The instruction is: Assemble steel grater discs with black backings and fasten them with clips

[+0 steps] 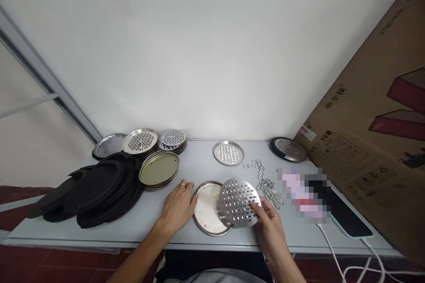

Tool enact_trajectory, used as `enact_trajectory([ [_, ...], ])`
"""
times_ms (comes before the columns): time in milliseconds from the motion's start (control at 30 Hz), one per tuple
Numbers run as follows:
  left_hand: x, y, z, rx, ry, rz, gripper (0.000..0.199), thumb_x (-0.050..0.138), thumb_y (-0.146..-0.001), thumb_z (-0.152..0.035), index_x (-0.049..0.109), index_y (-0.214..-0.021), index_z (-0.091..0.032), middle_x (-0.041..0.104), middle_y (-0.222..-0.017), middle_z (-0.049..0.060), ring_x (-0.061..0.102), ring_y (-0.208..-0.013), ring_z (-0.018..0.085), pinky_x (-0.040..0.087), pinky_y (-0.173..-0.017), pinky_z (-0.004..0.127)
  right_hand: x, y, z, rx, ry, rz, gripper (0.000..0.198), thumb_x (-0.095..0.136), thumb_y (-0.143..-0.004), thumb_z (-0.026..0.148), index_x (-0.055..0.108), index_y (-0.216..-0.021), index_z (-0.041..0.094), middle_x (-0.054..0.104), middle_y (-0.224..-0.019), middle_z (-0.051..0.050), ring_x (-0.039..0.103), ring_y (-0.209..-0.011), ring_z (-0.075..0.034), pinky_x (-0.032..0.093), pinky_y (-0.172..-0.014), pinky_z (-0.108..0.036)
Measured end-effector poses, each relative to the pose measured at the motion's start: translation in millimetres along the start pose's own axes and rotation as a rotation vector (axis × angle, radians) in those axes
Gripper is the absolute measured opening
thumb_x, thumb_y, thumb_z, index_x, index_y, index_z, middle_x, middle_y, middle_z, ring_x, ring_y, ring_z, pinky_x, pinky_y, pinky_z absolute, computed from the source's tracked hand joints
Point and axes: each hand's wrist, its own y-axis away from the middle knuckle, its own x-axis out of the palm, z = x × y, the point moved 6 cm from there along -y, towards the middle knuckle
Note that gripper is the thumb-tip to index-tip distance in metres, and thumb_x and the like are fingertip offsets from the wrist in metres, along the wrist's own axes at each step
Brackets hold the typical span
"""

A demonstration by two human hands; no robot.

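Observation:
Between thumb and fingers, my right hand (269, 217) grips the right edge of a round metal grater disc (238, 199) with rows of raised slots. The disc is held tilted over the right part of a shallow silver round lid (207, 208) lying on the table. My left hand (179, 203) rests on the tabletop at the left of this lid, fingers bent forward and thumb apart at the lid's rim. Nothing shows in the left hand, which wears a ring. Farther back, a lid with a grater disc in it (228, 153) lies on the table.
Black round pieces (99, 185) are piled at the left, beside gold-coloured lids (159, 168). Grater-topped stacks (140, 141) stand along the wall. Metal rings and clips (269, 188) lie right of centre, near a phone (348, 214) with white cables. A cardboard box (372, 141) borders the right side.

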Motion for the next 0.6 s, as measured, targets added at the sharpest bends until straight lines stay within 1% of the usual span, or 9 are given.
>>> enact_trajectory([
  [67,2.9,-1.3,2.1,-0.007,-0.018,0.046,0.018,0.049,-0.093,-0.021,0.063,-0.103,-0.018,0.068,-0.106,0.013,0.068,-0.098,0.028,0.05,-0.085,0.039,-4.8,-2.4,-1.2,0.009,-0.064,-0.038,0.035,0.09,-0.069,0.037,0.071,-0.094,0.021,0.076,-0.082,0.0,0.07,-0.073,-0.018,0.055,-0.065,-0.026],
  [133,4.3,-2.9,1.0,-0.009,0.013,0.077,0.012,0.05,-0.089,-0.017,0.061,-0.093,-0.019,0.07,-0.091,0.01,0.069,-0.088,0.027,0.05,-0.079,0.037,-8.3,-3.1,-0.9,0.02,-0.146,-0.075,0.035,0.091,-0.068,0.033,0.071,-0.094,0.022,0.076,-0.085,0.001,0.07,-0.075,-0.017,0.057,-0.067,-0.025],
  [200,2.0,-4.4,-0.7,-0.007,0.058,0.097,0.011,0.048,-0.09,-0.016,0.058,-0.091,-0.02,0.069,-0.081,0.006,0.069,-0.08,0.024,0.049,-0.074,0.033,-12.6,-2.7,-0.1,0.037,-0.238,-0.134,0.035,0.092,-0.066,0.028,0.072,-0.093,0.022,0.076,-0.087,0.002,0.07,-0.078,-0.014,0.058,-0.069,-0.022],
  [267,-6.8,-5.1,-1.2,0.004,0.115,0.098,0.013,0.043,-0.095,-0.02,0.055,-0.096,-0.021,0.07,-0.08,0.004,0.068,-0.076,0.02,0.048,-0.07,0.03,-17.4,-1.9,0.8,0.05,-0.325,-0.208,0.036,0.093,-0.062,0.024,0.072,-0.091,0.022,0.076,-0.088,0.004,0.07,-0.081,-0.012,0.058,-0.072,-0.018],
  [300,-14.3,-4.9,-0.2,0.003,0.178,0.085,0.014,0.04,-0.097,-0.023,0.054,-0.1,-0.021,0.07,-0.082,0.003,0.067,-0.073,0.018,0.048,-0.067,0.028,-19.0,-1.5,1.1,0.057,-0.358,-0.236,0.037,0.093,-0.061,0.022,0.072,-0.091,0.022,0.076,-0.089,0.004,0.07,-0.082,-0.011,0.059,-0.073,-0.016],
  [367,-34.6,-2.5,5.0,-0.034,0.387,0.053,0.017,0.038,-0.099,-0.031,0.052,-0.106,-0.023,0.068,-0.08,0.0,0.063,-0.065,0.016,0.046,-0.058,0.025,-19.7,-1.1,1.6,0.073,-0.397,-0.253,0.039,0.094,-0.059,0.02,0.072,-0.091,0.022,0.075,-0.091,0.004,0.07,-0.083,-0.009,0.059,-0.074,-0.014],
  [433,-59.6,2.5,12.0,-0.096,0.637,0.018,0.024,0.043,-0.097,-0.04,0.051,-0.113,-0.024,0.064,-0.075,-0.002,0.059,-0.057,0.015,0.042,-0.051,0.023,-19.0,-1.0,1.7,0.083,-0.412,-0.255,0.04,0.095,-0.058,0.019,0.072,-0.091,0.022,0.075,-0.091,0.005,0.07,-0.082,-0.009,0.059,-0.072,-0.013],
  [467,-72.9,5.8,14.8,-0.122,0.727,0.004,0.028,0.047,-0.096,-0.044,0.05,-0.116,-0.024,0.063,-0.074,-0.002,0.058,-0.056,0.014,0.042,-0.049,0.022,-18.6,-0.9,1.6,0.086,-0.41,-0.258,0.041,0.095,-0.057,0.019,0.072,-0.091,0.022,0.075,-0.091,0.005,0.07,-0.081,-0.009,0.059,-0.071,-0.012],
  [600,-123.6,17.4,26.3,-0.196,0.83,-0.015,0.045,0.064,-0.088,-0.052,0.054,-0.123,-0.025,0.069,-0.083,-0.001,0.064,-0.063,0.015,0.048,-0.055,0.022,-18.7,-1.0,0.7,0.085,-0.39,-0.289,0.042,0.097,-0.055,0.02,0.072,-0.089,0.021,0.076,-0.089,0.004,0.07,-0.078,-0.009,0.06,-0.069,-0.012],
])
